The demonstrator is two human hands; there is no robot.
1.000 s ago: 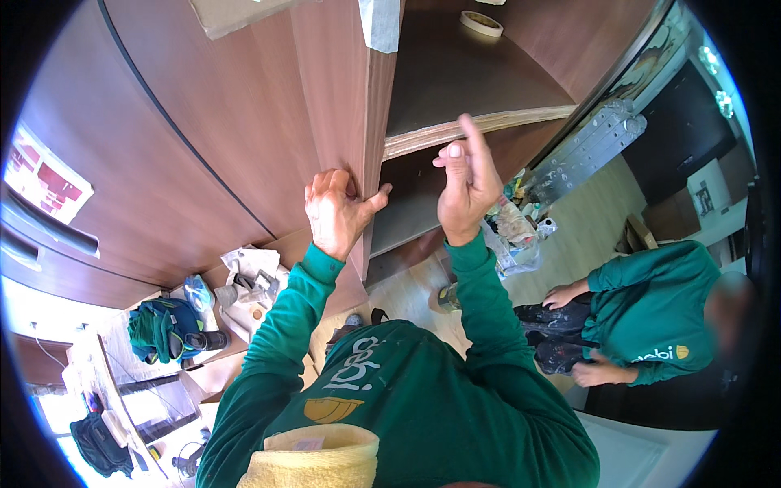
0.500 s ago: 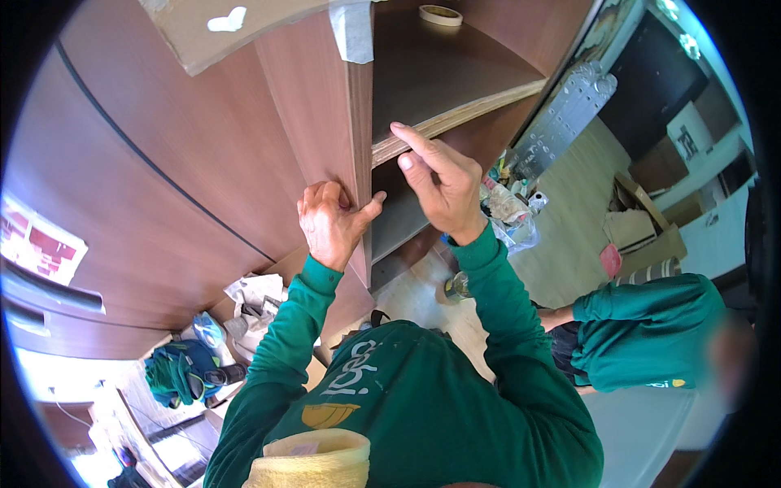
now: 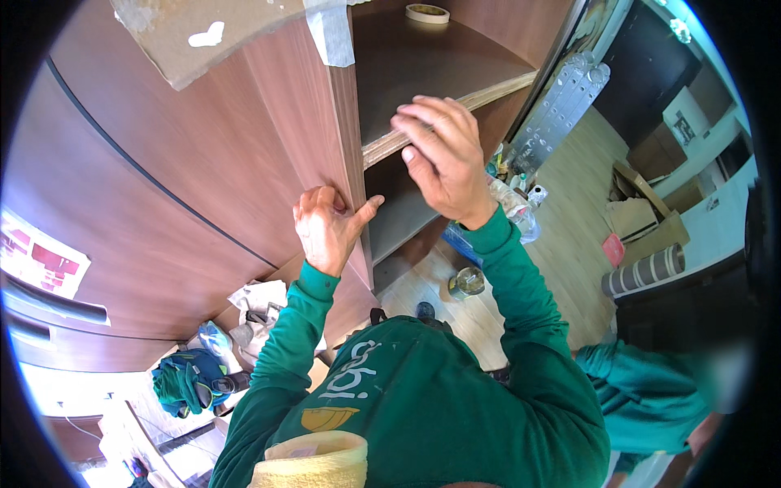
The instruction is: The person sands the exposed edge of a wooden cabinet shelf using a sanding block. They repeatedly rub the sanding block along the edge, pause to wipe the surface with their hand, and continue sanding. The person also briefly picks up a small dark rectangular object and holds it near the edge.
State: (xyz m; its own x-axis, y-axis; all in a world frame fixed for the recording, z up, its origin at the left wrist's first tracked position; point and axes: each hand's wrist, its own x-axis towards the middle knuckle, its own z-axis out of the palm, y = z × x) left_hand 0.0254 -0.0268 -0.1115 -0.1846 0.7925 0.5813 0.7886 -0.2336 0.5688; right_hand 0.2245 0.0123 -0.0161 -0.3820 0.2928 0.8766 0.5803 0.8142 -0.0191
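Note:
A brown wood-grain cabinet (image 3: 285, 122) with open shelves stands in front of me. My left hand (image 3: 329, 232) is at its upright side panel (image 3: 346, 154), fingers curled against the outer face and thumb lying across the front edge. Just right of it, my right hand (image 3: 446, 159) is raised before the shelf (image 3: 439, 77), near the shelf's rough, pale front edge (image 3: 508, 88). Its fingers are stretched and slightly apart, blurred at the tips, holding nothing. Whether they touch the edge I cannot tell. A roll of masking tape (image 3: 427, 13) lies at the back of the shelf.
Cardboard (image 3: 199, 41) juts out at upper left. A folded metal ladder (image 3: 561, 106) leans at right, above bagged clutter (image 3: 521, 211). A jar (image 3: 467, 281) stands on the floor. A person in green (image 3: 647, 394) is at lower right; a backpack (image 3: 191, 378) lies at lower left.
My right hand has gone from a pointing finger to several stretched fingers, and its wrist has shifted right. The left hand keeps its place on the panel. The other person has moved lower in view.

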